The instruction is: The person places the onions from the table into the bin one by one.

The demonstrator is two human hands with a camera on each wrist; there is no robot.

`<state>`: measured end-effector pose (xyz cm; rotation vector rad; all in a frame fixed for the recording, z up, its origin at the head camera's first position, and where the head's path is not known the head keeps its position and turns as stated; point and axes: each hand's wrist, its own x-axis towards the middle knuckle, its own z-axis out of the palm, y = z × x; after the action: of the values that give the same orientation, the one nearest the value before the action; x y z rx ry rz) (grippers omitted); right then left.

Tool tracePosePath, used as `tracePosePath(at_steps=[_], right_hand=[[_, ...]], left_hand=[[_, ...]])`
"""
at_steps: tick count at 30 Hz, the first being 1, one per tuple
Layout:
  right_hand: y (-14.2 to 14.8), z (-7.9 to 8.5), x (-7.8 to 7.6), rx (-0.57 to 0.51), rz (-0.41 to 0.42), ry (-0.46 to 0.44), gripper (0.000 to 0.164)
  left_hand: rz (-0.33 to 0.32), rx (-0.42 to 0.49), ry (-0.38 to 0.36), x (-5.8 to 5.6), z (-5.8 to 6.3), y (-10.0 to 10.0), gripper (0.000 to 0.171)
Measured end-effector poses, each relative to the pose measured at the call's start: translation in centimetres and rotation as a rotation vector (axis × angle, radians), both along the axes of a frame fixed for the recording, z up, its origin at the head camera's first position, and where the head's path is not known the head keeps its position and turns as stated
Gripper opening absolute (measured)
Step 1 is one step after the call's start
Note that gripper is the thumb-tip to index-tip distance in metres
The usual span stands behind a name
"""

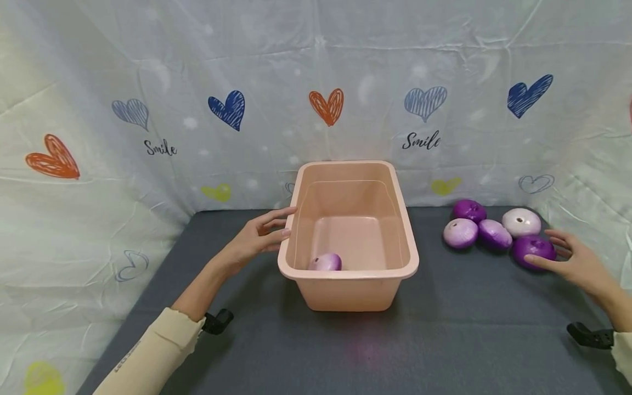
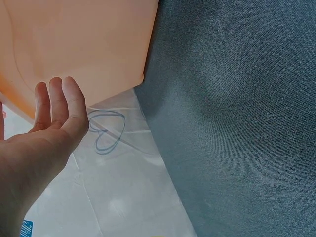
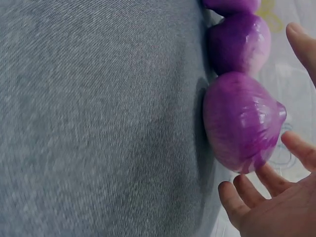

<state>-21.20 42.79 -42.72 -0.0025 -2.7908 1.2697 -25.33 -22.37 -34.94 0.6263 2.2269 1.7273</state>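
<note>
A peach-coloured plastic basin (image 1: pixel 355 293) stands on the dark table, with one pale purple onion (image 1: pixel 327 262) inside near its front wall. My left hand (image 1: pixel 259 236) is at the basin's left rim, fingers extended against it. In the left wrist view, the fingers of that hand (image 2: pixel 47 131) reach up along the basin's outer side (image 2: pixel 94 54). At the right, my right hand (image 1: pixel 575 260) spreads its fingers around a dark purple onion (image 1: pixel 533 251). The right wrist view has its fingertips right at the lower side of this onion (image 3: pixel 242 123), thumb held apart from it.
Several more onions, one deep purple (image 1: pixel 469 210), one mottled purple (image 1: pixel 495 234) and paler ones such as this whitish onion (image 1: pixel 521 222), cluster beside it. A white curtain (image 1: pixel 276 66) printed with hearts hangs behind the dark tabletop (image 1: pixel 444 334).
</note>
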Motion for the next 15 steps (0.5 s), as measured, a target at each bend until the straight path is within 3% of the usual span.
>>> tracePosePath(at_steps=[15], right_hand=[[-0.41,-0.67,-0.85,0.055,0.029,0.010,0.087]], left_hand=[[0.018,-0.023,-0.012,0.03,-0.02,-0.18,0.057]])
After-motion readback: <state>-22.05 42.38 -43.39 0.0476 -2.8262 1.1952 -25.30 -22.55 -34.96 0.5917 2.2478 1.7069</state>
